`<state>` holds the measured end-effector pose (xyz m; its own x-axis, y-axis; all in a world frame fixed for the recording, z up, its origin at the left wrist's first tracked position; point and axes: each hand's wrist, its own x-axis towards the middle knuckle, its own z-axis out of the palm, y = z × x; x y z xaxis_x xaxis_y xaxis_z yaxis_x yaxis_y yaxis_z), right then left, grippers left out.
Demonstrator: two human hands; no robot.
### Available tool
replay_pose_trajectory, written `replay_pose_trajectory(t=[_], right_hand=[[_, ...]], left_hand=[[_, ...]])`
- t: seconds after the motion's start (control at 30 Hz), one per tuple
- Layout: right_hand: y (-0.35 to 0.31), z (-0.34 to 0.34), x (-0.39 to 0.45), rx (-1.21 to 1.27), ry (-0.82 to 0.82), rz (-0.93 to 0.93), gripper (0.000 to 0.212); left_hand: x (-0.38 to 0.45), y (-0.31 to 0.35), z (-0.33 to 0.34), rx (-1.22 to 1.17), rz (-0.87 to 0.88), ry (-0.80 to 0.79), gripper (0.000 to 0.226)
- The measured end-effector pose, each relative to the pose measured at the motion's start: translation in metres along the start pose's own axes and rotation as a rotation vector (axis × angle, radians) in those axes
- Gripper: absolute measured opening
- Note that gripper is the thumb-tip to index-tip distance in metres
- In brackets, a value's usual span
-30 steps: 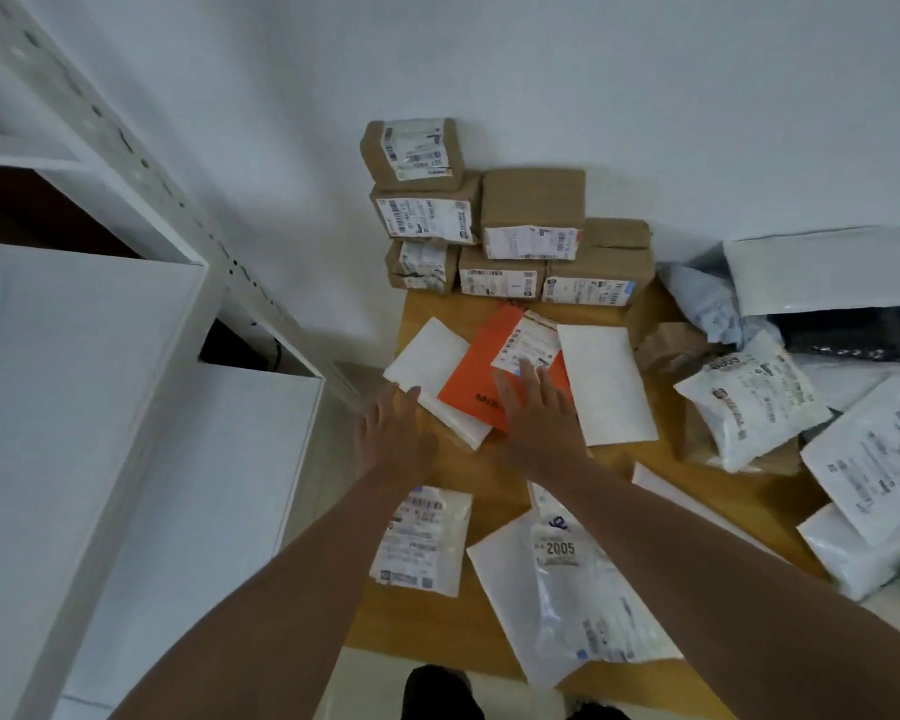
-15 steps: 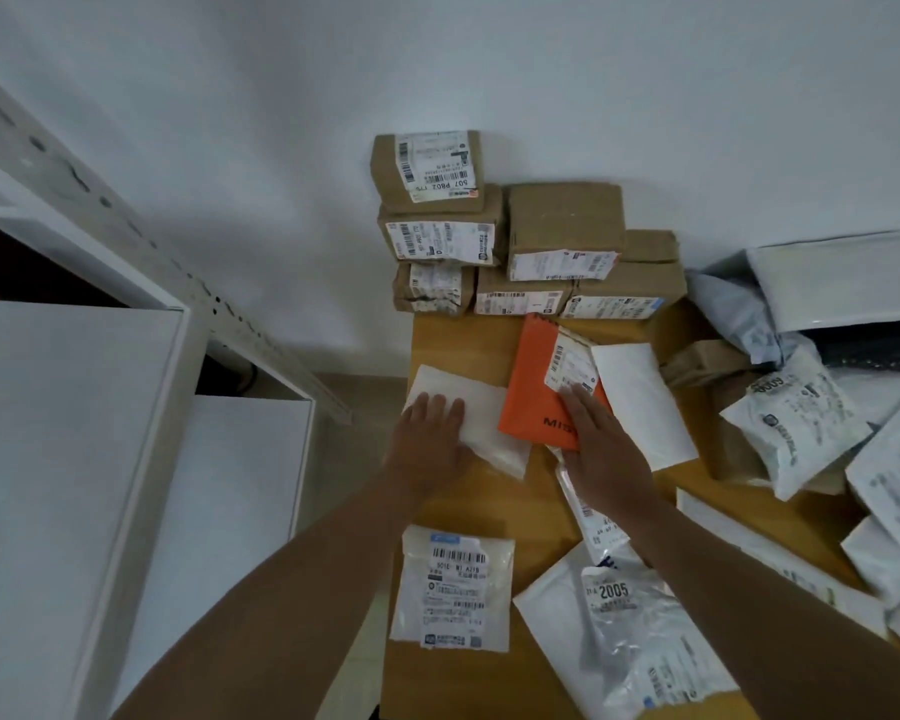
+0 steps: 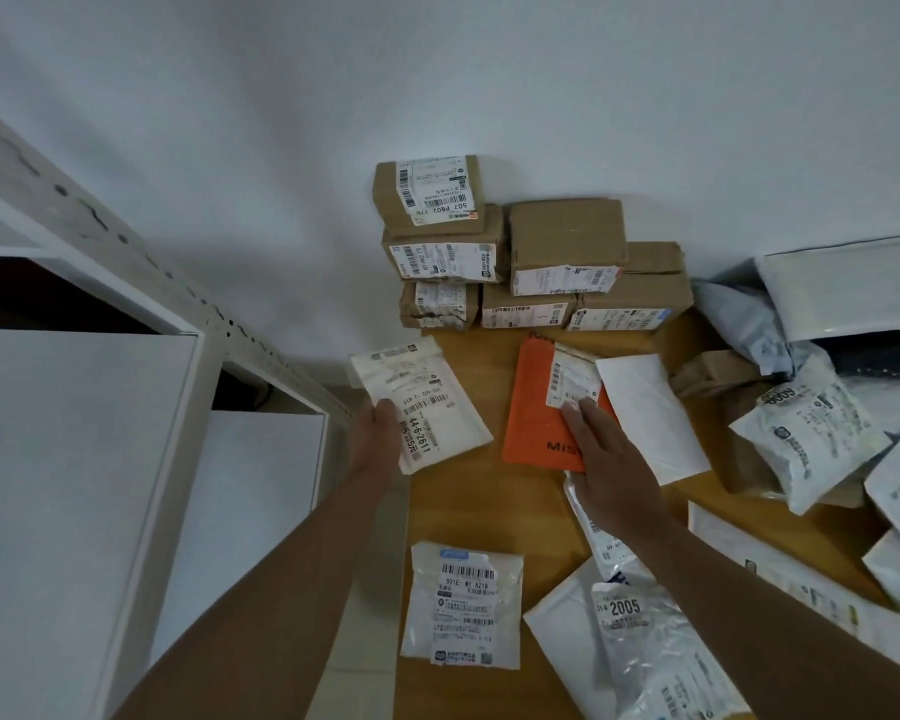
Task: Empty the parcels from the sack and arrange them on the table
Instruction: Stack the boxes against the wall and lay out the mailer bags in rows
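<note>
The left hand [image 3: 380, 441] grasps a white padded envelope [image 3: 421, 402] by its near left edge, thumb on the label side, holding it tilted at the table's [image 3: 468, 504] left edge, about ten o'clock from the table's middle. The right hand [image 3: 606, 470] lies flat with fingers straight, grasping nothing, its fingertips [image 3: 575, 410] pressing the label of an orange envelope [image 3: 539, 423] that lies on the wood at twelve o'clock. A plain white envelope [image 3: 648, 413] lies just beside it at one o'clock, overlapping its right edge. Brown cardboard boxes [image 3: 531, 257] are stacked against the wall beyond. A labelled white pouch [image 3: 463, 605] lies at seven o'clock, near the front edge. A clear bag marked 2005 [image 3: 645, 646] rests at five o'clock. More white bags [image 3: 801, 439] are heaped at three o'clock.
</note>
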<state>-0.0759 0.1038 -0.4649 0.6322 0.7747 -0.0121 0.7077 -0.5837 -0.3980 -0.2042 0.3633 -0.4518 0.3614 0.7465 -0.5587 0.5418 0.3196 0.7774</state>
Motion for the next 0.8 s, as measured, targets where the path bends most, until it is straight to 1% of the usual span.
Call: replay_pose_trajectory(t=[0.1, 0.13, 0.2, 0.23, 0.33, 0.4, 0.53, 0.6, 0.7, 0.8], right_hand=[[-0.002, 0.005, -0.002, -0.088, -0.054, -0.019, 0.085], [-0.003, 0.006, -0.005, -0.113, -0.063, -0.038, 0.085], [-0.003, 0.009, -0.009, -0.148, -0.066, -0.073, 0.082], [-0.002, 0.010, -0.011, -0.162, -0.065, -0.083, 0.080], [0.001, 0.012, -0.014, -0.181, -0.063, -0.090, 0.076], [0.003, 0.013, -0.016, -0.183, -0.059, -0.094, 0.075], [0.004, 0.013, -0.013, -0.177, -0.053, -0.103, 0.078], [0.004, 0.013, -0.012, -0.180, -0.058, -0.100, 0.079], [0.002, 0.013, -0.012, -0.184, -0.068, -0.090, 0.081], [0.002, 0.014, -0.012, -0.179, -0.062, -0.074, 0.082]], left_hand=[[0.012, -0.005, 0.005, 0.134, -0.059, -0.146, 0.021], [0.015, -0.008, 0.006, 0.201, -0.054, -0.165, 0.022], [0.023, -0.011, 0.011, 0.304, -0.026, -0.138, 0.023], [0.025, -0.011, 0.014, 0.310, -0.017, -0.118, 0.026], [0.031, -0.012, 0.025, 0.218, 0.001, -0.108, 0.039], [0.030, -0.010, 0.032, 0.239, 0.006, -0.106, 0.047], [0.036, -0.008, 0.038, 0.224, 0.004, -0.078, 0.056], [0.040, -0.006, 0.038, 0.220, -0.002, -0.070, 0.058], [0.045, -0.005, 0.039, 0.213, 0.036, -0.087, 0.055], [0.050, -0.006, 0.038, 0.226, 0.055, -0.102, 0.057]])
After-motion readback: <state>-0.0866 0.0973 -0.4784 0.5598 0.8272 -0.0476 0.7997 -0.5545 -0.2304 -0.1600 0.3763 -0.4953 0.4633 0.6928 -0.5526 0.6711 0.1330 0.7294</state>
